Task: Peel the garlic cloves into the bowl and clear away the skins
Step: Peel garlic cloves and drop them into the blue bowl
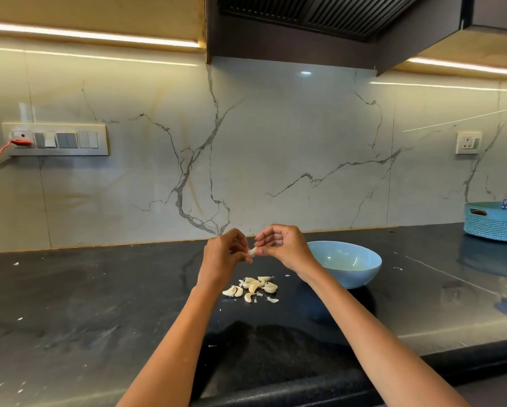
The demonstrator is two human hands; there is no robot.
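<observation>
Left hand (224,254) and right hand (284,245) pinch one garlic clove (252,251) (above the pile).

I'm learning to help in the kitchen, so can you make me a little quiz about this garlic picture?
1. True or false: both hands are holding one garlic clove up in the air.
2. Where is the blue bowl? A: left of the garlic pile, B: right of the garlic pile, C: inside the basket.
3. Fill in: the pile of garlic cloves lies on the dark ____.

Key
1. True: the left hand and right hand pinch it between them, above the pile.
2. B. The blue basket sits farther right, by the wall.
3. Counter. Bits of skin lie there too.
</observation>
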